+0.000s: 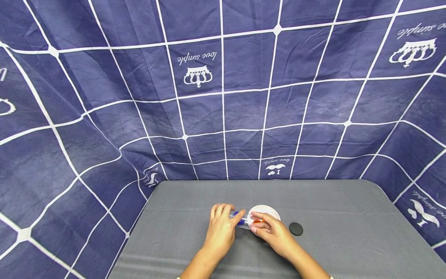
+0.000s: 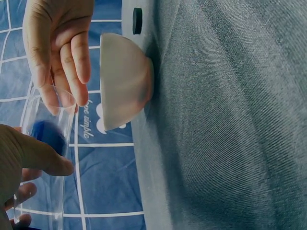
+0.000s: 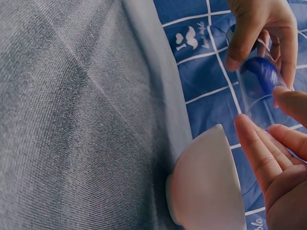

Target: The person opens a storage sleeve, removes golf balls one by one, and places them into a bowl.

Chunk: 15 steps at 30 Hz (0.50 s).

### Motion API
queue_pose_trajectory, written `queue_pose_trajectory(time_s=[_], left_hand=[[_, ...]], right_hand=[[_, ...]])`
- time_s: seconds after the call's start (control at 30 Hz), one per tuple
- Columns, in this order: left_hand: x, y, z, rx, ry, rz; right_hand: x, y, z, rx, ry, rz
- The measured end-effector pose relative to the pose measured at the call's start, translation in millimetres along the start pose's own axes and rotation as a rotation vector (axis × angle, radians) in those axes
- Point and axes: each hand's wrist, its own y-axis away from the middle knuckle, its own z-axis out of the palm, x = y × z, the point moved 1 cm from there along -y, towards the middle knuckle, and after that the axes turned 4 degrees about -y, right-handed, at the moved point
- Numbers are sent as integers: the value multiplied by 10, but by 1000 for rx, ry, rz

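My left hand (image 1: 220, 232) grips a clear cylindrical container (image 3: 259, 110) from the side, tilted well over. Inside it is a blue ball (image 2: 48, 136), blurred in the left wrist view. My right hand (image 1: 273, 229) is at the container's mouth, its fingers (image 3: 259, 153) extended beneath the rim and its thumb by the wall. Under that hand stands a white bowl (image 2: 122, 81), upright on the table. Something orange (image 1: 258, 221) shows in the bowl between the right fingers, mostly hidden by them.
A round black lid (image 1: 296, 228) lies on the grey-covered table (image 1: 334, 209), to the right of the bowl. Blue curtains (image 1: 244, 112) with white grid lines hang behind the table and along its sides.
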Motion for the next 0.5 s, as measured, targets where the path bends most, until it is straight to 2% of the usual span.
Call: queue_pose_trajectory(time_s=[0.5], left_hand=[[-3, 28, 32, 3, 11, 6]], right_hand=[[23, 10, -10, 29, 79, 90]])
